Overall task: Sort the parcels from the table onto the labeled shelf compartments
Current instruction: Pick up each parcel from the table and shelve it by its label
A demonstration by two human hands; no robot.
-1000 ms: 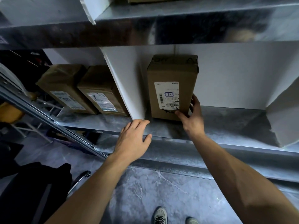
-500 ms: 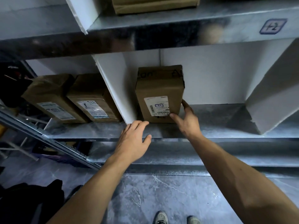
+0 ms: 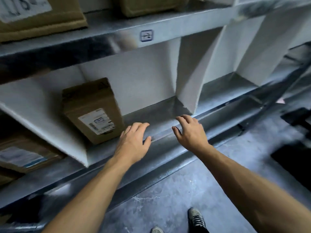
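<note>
A brown cardboard parcel with a white shipping label stands upright at the left of a shelf compartment, against the white divider. A small blue-framed label is stuck on the metal shelf edge above that compartment. My left hand hovers over the shelf's front lip just right of the parcel, fingers relaxed, holding nothing. My right hand is further right at the same lip, fingers spread and empty, apart from the parcel.
Another labelled parcel lies in the compartment to the left. More parcels sit on the shelf above. A white divider bounds the compartment on the right, with another compartment beyond. My shoes stand on the grey floor.
My right hand has let go of the parcel and drawn back to the right. The view has swung right, so the parcel now sits further left.
</note>
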